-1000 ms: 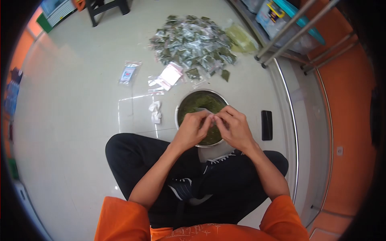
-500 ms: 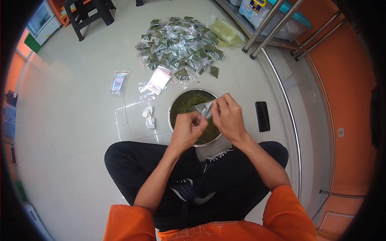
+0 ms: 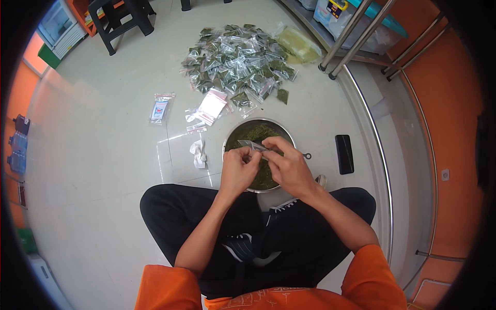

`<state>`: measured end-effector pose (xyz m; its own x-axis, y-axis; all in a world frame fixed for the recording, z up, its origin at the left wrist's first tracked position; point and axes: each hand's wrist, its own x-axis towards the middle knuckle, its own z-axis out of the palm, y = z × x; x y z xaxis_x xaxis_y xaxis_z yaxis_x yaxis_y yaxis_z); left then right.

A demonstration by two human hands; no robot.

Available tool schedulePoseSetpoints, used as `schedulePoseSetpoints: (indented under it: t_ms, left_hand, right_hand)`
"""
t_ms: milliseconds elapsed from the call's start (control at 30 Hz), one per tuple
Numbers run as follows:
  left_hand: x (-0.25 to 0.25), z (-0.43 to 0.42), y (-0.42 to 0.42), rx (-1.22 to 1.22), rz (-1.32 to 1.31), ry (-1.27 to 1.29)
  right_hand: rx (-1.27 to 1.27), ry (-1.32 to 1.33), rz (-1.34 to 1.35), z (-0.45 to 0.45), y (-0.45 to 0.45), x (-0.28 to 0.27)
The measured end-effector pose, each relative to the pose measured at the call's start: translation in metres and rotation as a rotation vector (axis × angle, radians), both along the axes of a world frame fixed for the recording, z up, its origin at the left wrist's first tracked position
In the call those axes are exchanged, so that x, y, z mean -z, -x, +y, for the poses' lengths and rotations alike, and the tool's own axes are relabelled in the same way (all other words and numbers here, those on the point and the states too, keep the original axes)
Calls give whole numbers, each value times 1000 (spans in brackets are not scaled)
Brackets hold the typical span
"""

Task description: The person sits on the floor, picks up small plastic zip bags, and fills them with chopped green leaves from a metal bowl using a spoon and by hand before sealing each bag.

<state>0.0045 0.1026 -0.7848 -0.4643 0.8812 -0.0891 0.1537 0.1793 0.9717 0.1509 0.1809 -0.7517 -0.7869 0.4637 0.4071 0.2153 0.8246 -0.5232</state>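
Observation:
Above a round metal bowl [image 3: 226, 150] of chopped green leaf material [image 3: 263, 132], both my hands pinch a small clear zip bag [image 3: 248, 143]. My left hand [image 3: 238, 168] grips its lower edge with thumb and fingertips. On the bag's right side are the fingers of my right hand [image 3: 289, 168], closed around its edge. The bag's contents are hard to make out. A handle end [image 3: 307, 155] juts past the bowl's right rim. Behind the bowl lies a large heap of filled zip bags [image 3: 237, 59], with one filled bag [image 3: 282, 96] apart at its right.
A stack of flat bags [image 3: 212, 106], a sealed packet [image 3: 159, 108] and crumpled tissue [image 3: 197, 154] lie left of the bowl. A phone [image 3: 344, 154] lies to the right. A larger bag [image 3: 299, 44] rests beside the heap, near a metal rack [image 3: 351, 39].
The small bag has tilted to point left, and my right fingers have shifted left and down onto it. The handle end at the bowl's right now shows. The whole view has shifted slightly.

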Motion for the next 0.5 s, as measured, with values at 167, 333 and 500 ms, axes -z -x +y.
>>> schedulePoseSetpoints:
  t_ms: [167,333,500]
  left_hand:
    - [-12,-4,2,90,131,2]
    - [-44,-9,10,246,682,-420]
    - [-11,-6,8,274,964,-310]
  right_hand:
    - [11,380,-33,9,-1,10]
    - [116,502,-12,15,-2,-7]
    - [58,372,33,1,2,4]
